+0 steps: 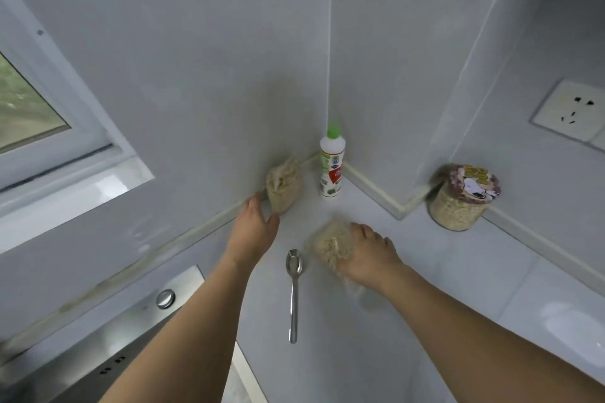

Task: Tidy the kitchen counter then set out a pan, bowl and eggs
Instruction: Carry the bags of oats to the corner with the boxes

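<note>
Reaching across a pale kitchen counter (409,321), the left hand (253,229) touches a clear bag of oats (283,186) leaning on the wall at eleven o'clock; whether its fingers curl round the bag cannot be told. The right hand (368,257) grips a second oat bag (330,247) lying flat at one o'clock. A metal spoon (294,291) lies between the forearms. A white bottle (331,167) stands in the corner at twelve, an oat jar (460,199) at two.
</note>
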The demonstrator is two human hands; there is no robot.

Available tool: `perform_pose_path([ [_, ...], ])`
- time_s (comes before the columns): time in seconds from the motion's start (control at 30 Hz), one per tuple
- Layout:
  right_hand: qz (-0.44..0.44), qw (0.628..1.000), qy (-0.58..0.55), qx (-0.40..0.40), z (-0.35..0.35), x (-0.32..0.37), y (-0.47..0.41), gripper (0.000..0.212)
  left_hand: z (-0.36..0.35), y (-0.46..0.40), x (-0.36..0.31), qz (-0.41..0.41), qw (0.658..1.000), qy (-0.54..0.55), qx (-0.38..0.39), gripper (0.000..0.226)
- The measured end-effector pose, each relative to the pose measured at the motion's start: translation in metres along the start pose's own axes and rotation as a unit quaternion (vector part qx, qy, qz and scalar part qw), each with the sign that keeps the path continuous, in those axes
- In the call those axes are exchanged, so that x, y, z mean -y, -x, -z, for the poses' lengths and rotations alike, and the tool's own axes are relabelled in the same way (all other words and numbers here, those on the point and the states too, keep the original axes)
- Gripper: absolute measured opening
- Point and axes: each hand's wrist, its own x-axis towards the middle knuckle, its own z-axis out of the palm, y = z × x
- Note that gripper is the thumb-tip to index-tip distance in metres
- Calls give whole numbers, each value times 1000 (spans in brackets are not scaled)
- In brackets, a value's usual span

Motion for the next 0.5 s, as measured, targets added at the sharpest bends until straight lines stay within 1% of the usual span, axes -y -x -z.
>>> perform_pose_path([
  [0.1,-21,999,18,21,-11,6,-28,96,-14,-36,5,19,999,41,19,62],
  [0.17,-32,998,33,42,-18,8,-40,106,-24,-56,9,25,997,65,21,63],
  [0.27,-46,994,52,80,-28,9,-59,124,-41,-85,15,46,992,116,15,59],
  [0.33,-54,992,64,97,-35,8,-73,131,-58,-106,23,58,987,151,2,55],
  [0.37,-59,991,69,103,-39,7,-79,133,-66,-114,25,64,984,168,-9,61],
  [0.43,-66,989,78,111,-46,4,-88,134,-73,-121,21,68,982,175,-23,80],
  [0.5,-62,990,78,103,-53,2,-95,133,-76,-123,12,64,981,177,-37,91],
])
